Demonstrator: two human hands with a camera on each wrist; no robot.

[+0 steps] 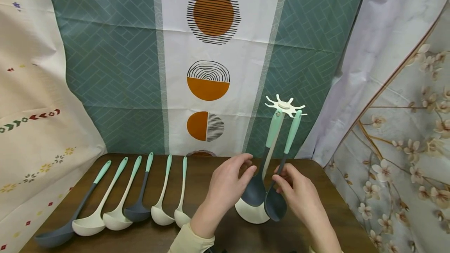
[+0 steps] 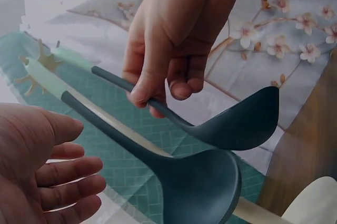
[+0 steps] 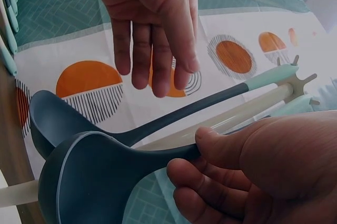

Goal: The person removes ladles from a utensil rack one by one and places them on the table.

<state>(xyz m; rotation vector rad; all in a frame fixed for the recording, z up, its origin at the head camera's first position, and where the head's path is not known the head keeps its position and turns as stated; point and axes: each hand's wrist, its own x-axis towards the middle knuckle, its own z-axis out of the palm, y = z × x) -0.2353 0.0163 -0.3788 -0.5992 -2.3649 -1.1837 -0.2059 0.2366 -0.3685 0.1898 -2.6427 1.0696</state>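
Note:
A white utensil stand (image 1: 284, 105) with a spoked hook top and round base (image 1: 251, 213) stands right of centre. One dark ladle (image 1: 254, 191) with a mint handle hangs from it. My right hand (image 1: 297, 188) pinches the lower handle of a second dark ladle (image 1: 275, 206) between thumb and fingers; this ladle's mint end reaches up to a hook on the stand. In the left wrist view that thumb presses on the dark shaft (image 2: 171, 113). My left hand (image 1: 230, 179) is left of the hanging ladle, fingers loosely bent, holding nothing; the right wrist view shows it apart from both ladles.
Several ladles lie in a row on the left of the brown table, among them a dark ladle (image 1: 58, 235), a white ladle (image 1: 89, 225) and another dark ladle (image 1: 138, 211). A patterned cloth (image 1: 112, 69) hangs behind the table, and a floral cloth (image 1: 404, 159) on the right.

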